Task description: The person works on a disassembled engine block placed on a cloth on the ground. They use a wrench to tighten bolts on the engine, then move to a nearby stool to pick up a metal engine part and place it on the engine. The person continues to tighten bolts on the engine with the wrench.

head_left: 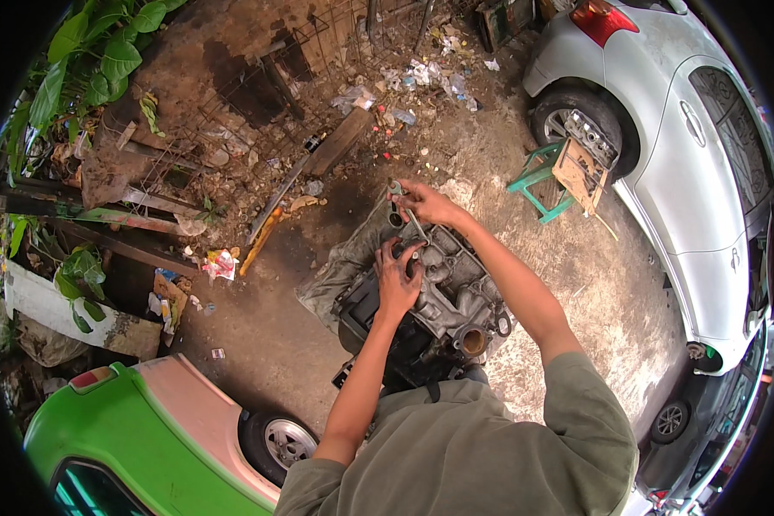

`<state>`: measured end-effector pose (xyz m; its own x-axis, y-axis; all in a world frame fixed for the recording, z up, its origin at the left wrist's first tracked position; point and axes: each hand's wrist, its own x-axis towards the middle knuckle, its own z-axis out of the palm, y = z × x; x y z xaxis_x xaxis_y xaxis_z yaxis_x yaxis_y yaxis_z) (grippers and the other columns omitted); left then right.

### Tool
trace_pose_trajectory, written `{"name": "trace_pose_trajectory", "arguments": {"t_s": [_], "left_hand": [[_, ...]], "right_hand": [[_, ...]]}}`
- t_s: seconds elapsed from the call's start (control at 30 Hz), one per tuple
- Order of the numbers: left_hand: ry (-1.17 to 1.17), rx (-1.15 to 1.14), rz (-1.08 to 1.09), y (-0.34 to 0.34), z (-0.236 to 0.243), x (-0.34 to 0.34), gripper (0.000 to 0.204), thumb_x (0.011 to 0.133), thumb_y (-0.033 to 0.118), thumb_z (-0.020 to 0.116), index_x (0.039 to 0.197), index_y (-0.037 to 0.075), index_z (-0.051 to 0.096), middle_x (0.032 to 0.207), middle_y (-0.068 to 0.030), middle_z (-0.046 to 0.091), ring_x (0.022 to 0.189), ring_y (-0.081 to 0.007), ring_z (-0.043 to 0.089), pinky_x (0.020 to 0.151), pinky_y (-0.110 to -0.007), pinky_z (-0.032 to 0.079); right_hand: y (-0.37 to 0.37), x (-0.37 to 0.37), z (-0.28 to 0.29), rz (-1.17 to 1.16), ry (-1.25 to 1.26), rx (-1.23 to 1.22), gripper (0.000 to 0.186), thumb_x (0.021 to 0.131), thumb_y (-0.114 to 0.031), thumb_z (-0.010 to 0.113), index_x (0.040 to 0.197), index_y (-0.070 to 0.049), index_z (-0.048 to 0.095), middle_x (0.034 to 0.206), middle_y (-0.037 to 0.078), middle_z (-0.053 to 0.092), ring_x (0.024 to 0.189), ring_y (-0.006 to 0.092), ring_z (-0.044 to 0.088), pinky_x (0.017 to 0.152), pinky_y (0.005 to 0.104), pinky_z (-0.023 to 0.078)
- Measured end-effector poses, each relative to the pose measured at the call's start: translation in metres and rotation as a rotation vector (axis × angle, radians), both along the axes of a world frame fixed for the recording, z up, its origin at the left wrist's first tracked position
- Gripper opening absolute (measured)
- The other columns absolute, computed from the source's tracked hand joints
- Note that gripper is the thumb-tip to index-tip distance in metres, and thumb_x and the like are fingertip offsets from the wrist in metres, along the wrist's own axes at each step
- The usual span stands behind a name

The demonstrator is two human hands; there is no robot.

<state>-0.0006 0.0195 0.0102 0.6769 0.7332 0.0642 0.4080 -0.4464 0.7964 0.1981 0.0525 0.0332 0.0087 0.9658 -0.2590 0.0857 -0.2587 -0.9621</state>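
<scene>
A grimy grey engine block (460, 297) stands on the ground in front of me, a dark cloth or sheet (322, 288) spread beneath its left side. My right hand (430, 205) is closed around a metal wrench (414, 222) over the engine's far end. The wrench slants down toward the engine's top, its lower end close to my left fingertips. Dark with grease, my left hand (397, 279) rests on the engine's upper left side with its fingers curled. What those fingers grip, if anything, is hidden. A round brown-lined opening (471, 340) shows at the engine's near right.
A green stool (537, 185) bears a wooden board and a metal engine part (592, 138), beside a silver car (662, 172). A green and pink car body (159, 421) stands at the lower left. Planks (340, 142), wire mesh and litter cover the far ground.
</scene>
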Motion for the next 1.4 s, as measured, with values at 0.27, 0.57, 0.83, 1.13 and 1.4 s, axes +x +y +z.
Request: {"name": "trace_pose_trajectory", "arguments": {"t_s": [0.27,0.57,0.83,1.13,1.4], "left_hand": [[0.031,-0.007,0.003,-0.001,0.006,0.000,0.039,0.084,0.013,0.057,0.120,0.024,0.063,0.125,-0.0173,0.042,0.117,-0.0389,0.039,0.099,-0.053,0.034],[0.056,0.000,0.023,-0.002,0.003,-0.001,0.037,0.084,0.015,0.058,0.119,0.024,0.064,0.126,-0.0166,0.042,0.118,-0.0380,0.039,0.100,-0.054,0.034],[0.040,0.006,0.029,-0.003,0.000,-0.002,0.039,0.084,0.018,0.058,0.122,0.024,0.063,0.126,-0.0155,0.043,0.119,-0.0369,0.039,0.100,-0.053,0.033],[0.013,0.047,0.039,-0.002,-0.003,-0.001,0.041,0.083,0.017,0.058,0.123,0.024,0.063,0.125,-0.0158,0.044,0.118,-0.0377,0.040,0.101,-0.052,0.033],[0.015,0.054,0.027,0.000,0.000,-0.001,0.041,0.082,0.016,0.058,0.123,0.023,0.062,0.124,-0.0161,0.045,0.117,-0.0381,0.042,0.100,-0.052,0.034]], "right_hand": [[0.003,-0.003,-0.002,0.000,-0.085,0.118,0.021,0.099,-0.007,0.049,0.119,-0.002,0.050,0.087,0.002,0.055,0.065,0.0102,0.046,0.061,0.0287,0.041],[0.002,-0.002,-0.016,-0.147,-0.057,0.084,0.026,0.096,-0.008,0.054,0.121,-0.001,0.051,0.093,0.004,0.060,0.067,0.0099,0.050,0.063,0.0281,0.044],[-0.053,-0.017,-0.001,-0.537,-0.247,0.184,0.008,0.093,-0.007,0.058,0.095,0.000,0.056,0.074,0.004,0.065,0.063,0.0108,0.055,0.060,0.0295,0.046],[-0.067,0.008,-0.012,-0.554,0.034,0.189,0.013,0.094,-0.007,0.058,0.107,-0.004,0.055,0.085,0.004,0.065,0.075,0.0091,0.057,0.065,0.0246,0.045],[-0.060,0.013,-0.002,-0.481,0.131,0.182,0.011,0.094,-0.004,0.056,0.105,-0.005,0.055,0.090,0.005,0.063,0.088,0.0144,0.062,0.073,0.0290,0.047]]}}
